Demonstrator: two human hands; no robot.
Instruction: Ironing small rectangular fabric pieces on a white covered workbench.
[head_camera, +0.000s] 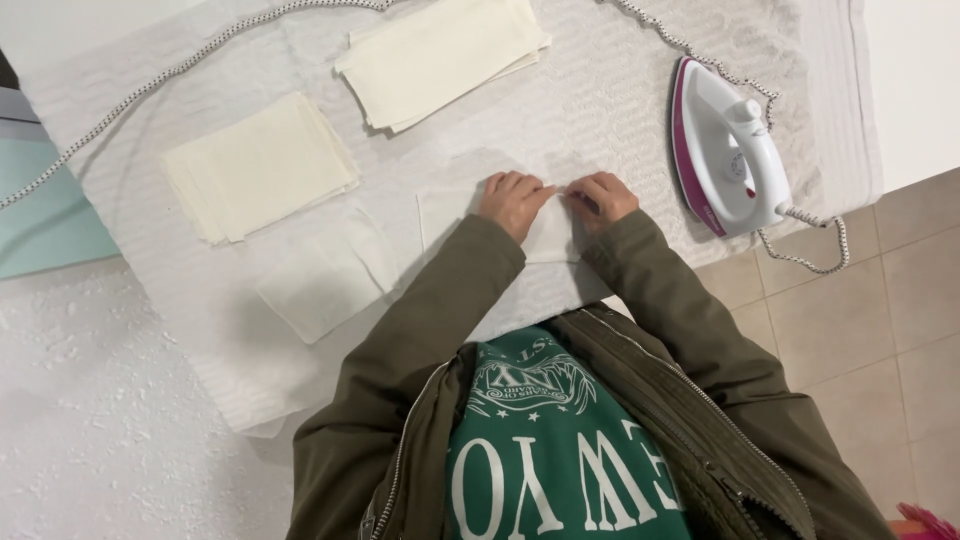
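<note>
A white textured padding cloth is spread over a white speckled tabletop, and beige floor tiles are seen at the right of the frame. Both arms, in olive-green jacket sleeves, are stretched forward from the lower centre. The left hand and the right hand are laid side by side, nearly touching, on a small white square of cloth at the frame's centre; the fingers are curled down and its upper edge is pinched in each grip. A white and magenta steam iron is stood at the upper right, its speckled braided cord trailing across the top. Two stacks of cream folded cloths are placed at upper left and upper centre, and a single white square is laid below them.
</note>
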